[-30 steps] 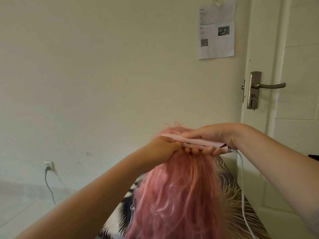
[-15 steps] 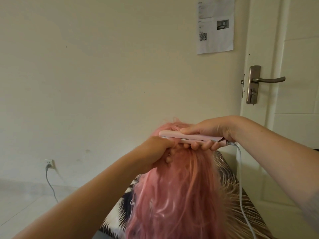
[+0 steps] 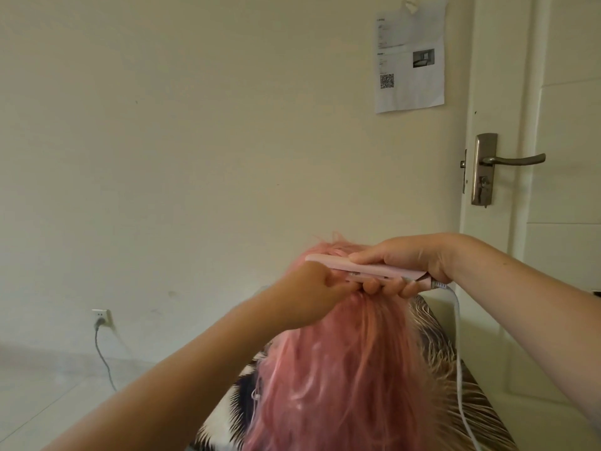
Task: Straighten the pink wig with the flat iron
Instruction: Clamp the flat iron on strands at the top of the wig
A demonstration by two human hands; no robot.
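The pink wig [image 3: 341, 369] hangs long and tousled at the bottom centre, its crown raised to the level of my hands. My right hand [image 3: 403, 258] grips a pale pink flat iron [image 3: 364, 266], held flat across the top of the wig and pressed closed on hair. My left hand [image 3: 309, 291] is closed on a lock of wig hair just below the iron's tip. A white cord [image 3: 458, 353] drops from the iron's right end.
A cream wall fills the background. On it are a paper notice [image 3: 409, 60] and, low on the left, a wall socket [image 3: 101, 318] with a grey cable. A white door with a metal handle [image 3: 507, 161] stands at the right. A black-and-white patterned cloth [image 3: 455, 385] lies beneath the wig.
Both hands, the iron and the wig top rose slightly, then held about level. The iron's pale tip now sticks out further to the left above my left hand.
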